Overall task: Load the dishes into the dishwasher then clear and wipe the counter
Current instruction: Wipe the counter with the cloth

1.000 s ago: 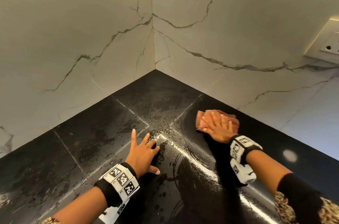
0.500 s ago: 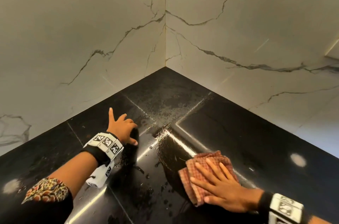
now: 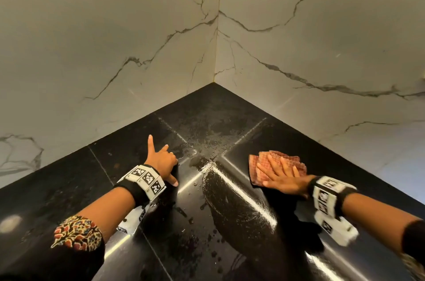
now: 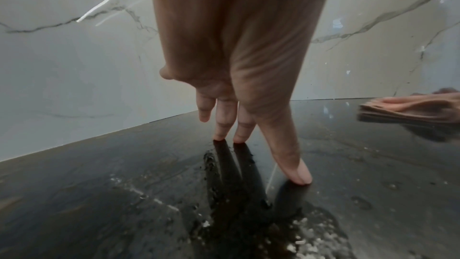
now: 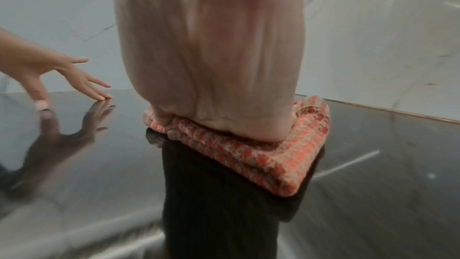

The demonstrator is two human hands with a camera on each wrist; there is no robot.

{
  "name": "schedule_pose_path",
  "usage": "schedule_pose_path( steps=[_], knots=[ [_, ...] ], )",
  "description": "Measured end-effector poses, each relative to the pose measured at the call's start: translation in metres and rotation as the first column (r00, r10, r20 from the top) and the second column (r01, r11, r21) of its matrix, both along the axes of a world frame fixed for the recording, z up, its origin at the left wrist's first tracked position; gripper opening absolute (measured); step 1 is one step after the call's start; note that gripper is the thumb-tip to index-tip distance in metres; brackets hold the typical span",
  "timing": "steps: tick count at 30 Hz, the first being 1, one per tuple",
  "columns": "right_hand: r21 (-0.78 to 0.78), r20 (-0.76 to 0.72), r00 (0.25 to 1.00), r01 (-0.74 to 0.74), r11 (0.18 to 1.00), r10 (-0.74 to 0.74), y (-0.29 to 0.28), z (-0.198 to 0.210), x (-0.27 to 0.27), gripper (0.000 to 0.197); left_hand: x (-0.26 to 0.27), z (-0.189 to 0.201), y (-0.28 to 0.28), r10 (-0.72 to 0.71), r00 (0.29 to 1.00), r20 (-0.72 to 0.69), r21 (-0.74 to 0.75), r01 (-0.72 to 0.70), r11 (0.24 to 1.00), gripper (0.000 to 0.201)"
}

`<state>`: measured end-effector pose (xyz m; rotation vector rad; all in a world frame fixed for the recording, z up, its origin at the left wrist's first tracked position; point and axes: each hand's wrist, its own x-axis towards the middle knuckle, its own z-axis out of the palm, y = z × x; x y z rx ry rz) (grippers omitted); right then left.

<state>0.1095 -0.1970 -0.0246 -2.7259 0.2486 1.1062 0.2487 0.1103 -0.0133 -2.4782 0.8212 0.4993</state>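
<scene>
A folded red-checked cloth [image 3: 278, 163] [image 5: 268, 157] lies on the wet black counter [image 3: 207, 119], right of centre. My right hand [image 3: 279, 176] presses flat on the cloth with straight, spread fingers. In the left wrist view the cloth [image 4: 408, 109] shows at the far right. My left hand [image 3: 162, 161] [image 4: 246, 117] is propped on the counter left of centre, straight fingertips and thumb touching the surface, holding nothing. From the right wrist view the left hand [image 5: 62, 78] is seen at the left, fingertips on the counter.
White marble walls [image 3: 115, 39] meet in a corner [image 3: 215, 80] behind the counter. Water drops and a wet smear [image 3: 207, 165] lie between the hands. Tile seams cross the counter.
My right hand has slid the cloth from the near middle out to the right and away from me. The left hand stays propped in about the same spot.
</scene>
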Motion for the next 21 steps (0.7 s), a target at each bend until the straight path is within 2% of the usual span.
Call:
schedule_pose_path(
  steps=[2,4,9,12,16,18,21],
  knots=[
    [-0.019,0.015,1.000,0.018,1.000,-0.018,0.017,0.001,0.031,0.061,0.003,-0.002,-0.002,-0.003,1.000,-0.009,0.006,0.003,1.000,0.078],
    [-0.034,0.031,0.999,-0.030,0.999,0.031,0.040,-0.001,0.059,0.061,0.006,-0.002,-0.005,-0.007,1.000,-0.016,0.013,0.008,1.000,0.079],
    [0.020,0.051,0.954,-0.296,0.955,0.295,0.119,-0.013,0.090,0.063,0.014,-0.002,-0.003,-0.013,0.999,-0.047,0.021,0.014,1.000,0.079],
    [0.022,0.054,0.894,-0.446,0.895,0.444,0.141,-0.017,0.072,0.065,0.014,0.001,0.003,-0.030,0.997,-0.064,0.024,0.032,0.999,0.078],
    [0.066,0.076,0.822,-0.569,0.820,0.564,0.125,-0.019,0.023,0.062,0.010,0.006,0.005,-0.042,0.996,-0.073,0.017,0.044,0.999,0.075],
    [0.107,0.081,0.824,-0.566,0.818,0.560,0.105,-0.023,-0.003,0.058,0.008,0.008,0.006,-0.037,0.997,-0.074,0.015,0.038,0.999,0.076],
    [0.159,0.075,0.868,-0.497,0.853,0.492,0.066,-0.023,-0.033,0.058,0.007,0.007,0.009,-0.034,0.997,-0.074,0.008,0.034,0.999,0.076]
  ],
)
